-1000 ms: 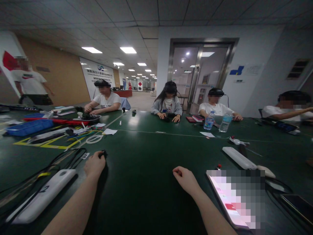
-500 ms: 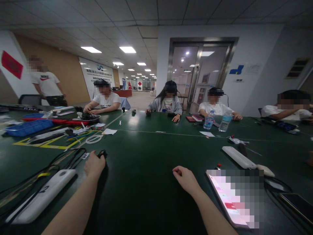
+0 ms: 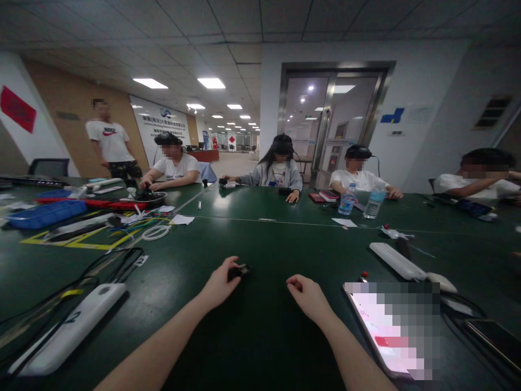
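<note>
Near the middle of the dark green table (image 3: 228, 239), my left hand (image 3: 220, 283) has its thumb and fingers round a small black object (image 3: 241, 271). The object is low at the tabletop, and its far end shows past my fingertips. My right hand (image 3: 308, 297) rests on the table a little to the right, its fingers curled together with nothing visible in them. A gap of bare table lies between the two hands. Right of my right hand lies a phone (image 3: 378, 336) with a lit screen, partly pixelated.
A white power bank (image 3: 77, 331) marked 2 and black cables lie at the left. Beyond are a blue tray (image 3: 46, 214), a white cable coil (image 3: 156, 232) and water bottles (image 3: 374, 202). Several people sit across the table; one person stands at the back left.
My left hand has moved right with the small black object, towards the table's middle. My right hand has stayed put. The standing person moved right, and a seated person's arm now reaches sideways.
</note>
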Available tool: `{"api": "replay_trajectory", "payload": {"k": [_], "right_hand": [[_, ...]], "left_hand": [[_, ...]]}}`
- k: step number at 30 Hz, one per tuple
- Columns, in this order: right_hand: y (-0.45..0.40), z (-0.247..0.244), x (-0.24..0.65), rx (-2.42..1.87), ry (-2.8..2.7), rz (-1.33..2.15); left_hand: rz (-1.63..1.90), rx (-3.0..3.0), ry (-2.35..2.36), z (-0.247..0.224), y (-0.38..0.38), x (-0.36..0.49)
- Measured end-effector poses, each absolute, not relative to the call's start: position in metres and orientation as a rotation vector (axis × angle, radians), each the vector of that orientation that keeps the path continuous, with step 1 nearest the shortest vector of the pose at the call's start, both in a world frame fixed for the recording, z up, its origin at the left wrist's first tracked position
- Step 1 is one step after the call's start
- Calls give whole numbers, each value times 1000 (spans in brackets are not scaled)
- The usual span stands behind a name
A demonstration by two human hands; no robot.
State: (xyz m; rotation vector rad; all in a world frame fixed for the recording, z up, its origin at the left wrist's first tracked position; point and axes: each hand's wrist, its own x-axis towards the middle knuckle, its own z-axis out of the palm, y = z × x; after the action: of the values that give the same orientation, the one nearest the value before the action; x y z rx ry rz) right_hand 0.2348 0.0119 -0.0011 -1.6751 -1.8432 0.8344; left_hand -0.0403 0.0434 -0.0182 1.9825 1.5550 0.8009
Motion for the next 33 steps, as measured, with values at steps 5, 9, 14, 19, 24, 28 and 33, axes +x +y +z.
{"api": "replay_trajectory", "payload": {"k": [5, 9, 14, 19, 24, 28, 33], "right_hand": [[13, -1, 227, -1589, -1830, 764], [6, 7, 221, -1479, -1867, 849], [-9, 24, 213, -1365, -2123, 918], [-14, 24, 206, -1375, -2218, 898], [-7, 16, 204, -1372, -2039, 945], [11, 6, 219, -1427, -1400, 913], [32, -15, 249, -1551, -740, 1018]], "left_hand": [[564, 2165, 1032, -10, 11, 1], [573, 2131, 1020, -10, 10, -2], [574, 2123, 991, -11, 13, -4], [576, 2110, 1006, -9, 12, -3], [567, 2096, 1001, -8, 13, -3], [557, 2097, 995, -8, 13, -3], [536, 2087, 1011, -6, 12, -4]]}}
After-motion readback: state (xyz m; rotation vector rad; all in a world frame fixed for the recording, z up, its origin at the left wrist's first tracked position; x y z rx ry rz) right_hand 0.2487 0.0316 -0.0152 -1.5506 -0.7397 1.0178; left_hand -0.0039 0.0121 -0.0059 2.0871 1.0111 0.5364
